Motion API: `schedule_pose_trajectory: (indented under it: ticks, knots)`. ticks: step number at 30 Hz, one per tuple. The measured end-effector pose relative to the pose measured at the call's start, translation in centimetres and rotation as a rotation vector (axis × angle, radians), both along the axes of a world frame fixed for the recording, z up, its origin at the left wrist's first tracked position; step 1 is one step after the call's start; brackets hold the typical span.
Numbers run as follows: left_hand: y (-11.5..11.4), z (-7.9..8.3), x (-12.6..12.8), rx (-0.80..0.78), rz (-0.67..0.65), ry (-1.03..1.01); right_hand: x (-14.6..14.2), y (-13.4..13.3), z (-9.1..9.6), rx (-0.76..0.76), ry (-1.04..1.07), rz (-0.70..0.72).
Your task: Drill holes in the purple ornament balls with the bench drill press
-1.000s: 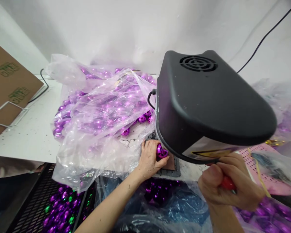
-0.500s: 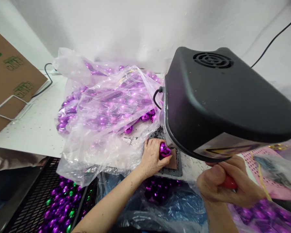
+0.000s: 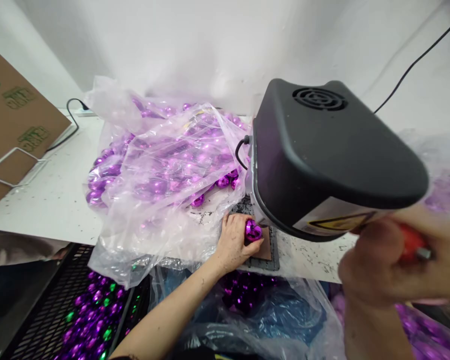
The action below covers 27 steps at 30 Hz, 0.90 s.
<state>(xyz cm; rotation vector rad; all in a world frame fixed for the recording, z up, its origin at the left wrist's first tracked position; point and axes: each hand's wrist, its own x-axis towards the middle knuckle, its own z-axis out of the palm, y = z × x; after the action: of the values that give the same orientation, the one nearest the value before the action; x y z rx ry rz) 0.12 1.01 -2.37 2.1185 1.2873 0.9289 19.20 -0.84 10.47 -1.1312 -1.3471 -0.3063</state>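
A shiny purple faceted bauble (image 3: 253, 230) is in the fingers of my left hand (image 3: 234, 241), thumb and index finger on either side. The hand rests over a brown square (image 3: 263, 245) on a dark base plate (image 3: 273, 260), just below the front of a black machine housing (image 3: 333, 155). My right hand (image 3: 388, 262), smeared by motion, is closed round a red handle (image 3: 413, 245) right of the housing. The housing hides the handle's far side and part of the space above the bauble.
Behind my left hand lies a clear plastic bag (image 3: 161, 165) of purple baubles. A black crate (image 3: 56, 295) below holds purple and green baubles. A cardboard box (image 3: 18, 125) leans at the left. Plastic bagging (image 3: 262, 325) hangs under the table edge.
My right hand has moved right with the red handle, and more of the handle's end shows. The black housing looks shorter on the right. My left hand stays on the bauble.
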Motion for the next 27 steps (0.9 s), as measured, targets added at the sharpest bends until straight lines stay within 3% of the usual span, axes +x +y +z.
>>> schedule_pose_trajectory:
  ticks: [2,5,11,19,27]
  knots:
    - [-0.3,0.5,-0.3,0.0,0.006,-0.027,-0.3,2.3,3.1,0.047,0.005,-0.101]
    - [-2.2,1.5,-1.6,-0.046,-0.001,-0.072,-0.6,5.0,5.5,-0.087,0.169,-0.007]
    - [-7.3,2.1,-4.5,-0.202,-0.162,0.028,-0.1,6.6,4.8,-0.085,0.249,0.042]
    - [-6.5,3.3,-5.2,-0.367,-0.136,-0.246,-0.9,6.1,5.4,-0.09,0.192,0.028]
    - [-7.2,3.6,-4.6,-0.373,-0.119,-0.221,-0.8,6.0,5.5,-0.103,0.171,0.025]
